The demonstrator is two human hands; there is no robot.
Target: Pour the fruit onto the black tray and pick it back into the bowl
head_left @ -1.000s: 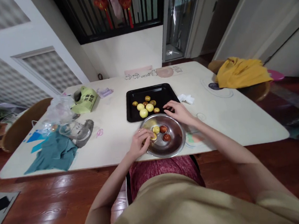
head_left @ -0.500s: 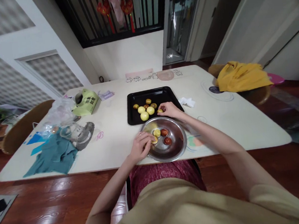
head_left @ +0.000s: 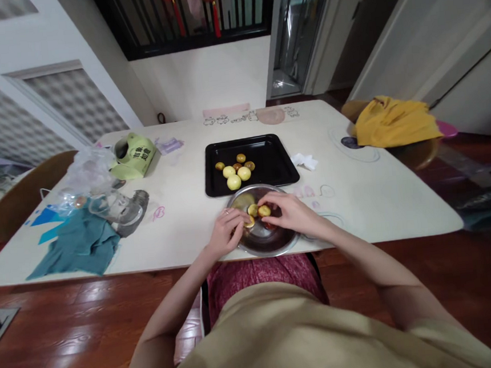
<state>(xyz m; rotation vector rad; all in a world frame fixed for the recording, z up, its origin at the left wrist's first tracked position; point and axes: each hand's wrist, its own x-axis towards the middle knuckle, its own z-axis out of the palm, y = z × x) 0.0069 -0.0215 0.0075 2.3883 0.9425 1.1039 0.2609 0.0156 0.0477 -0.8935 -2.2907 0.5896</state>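
Observation:
In the head view, a shiny metal bowl [head_left: 272, 244] stands at the table's near edge. My left hand [head_left: 226, 231] reaches over its left side, fingers closed on a small yellow round fruit [head_left: 249, 222]. Above the bowl my right hand [head_left: 291, 210] pinches a yellow-brown round fruit [head_left: 264, 211] between thumb and fingers. Another yellow fruit [head_left: 253, 210] lies in the bowl between the hands, and a dark red one [head_left: 268, 225] is partly hidden under my right hand. Just beyond is a black tray [head_left: 269, 159] with several yellow fruits [head_left: 234, 181] and brownish ones [head_left: 240, 158] on its left half.
At left on the white table [head_left: 179, 212] lie a teal cloth [head_left: 76, 244], a clear plastic container [head_left: 119, 212], a plastic bag [head_left: 87, 172] and a green tissue box [head_left: 134, 155]. A crumpled tissue [head_left: 305, 161] is right of the tray. A yellow cloth [head_left: 395, 122] hangs over a chair.
My right hand has moved from the tray back over the bowl, bringing a yellow-brown fruit with it. My left hand stays at the bowl's left side. The view has tipped slightly.

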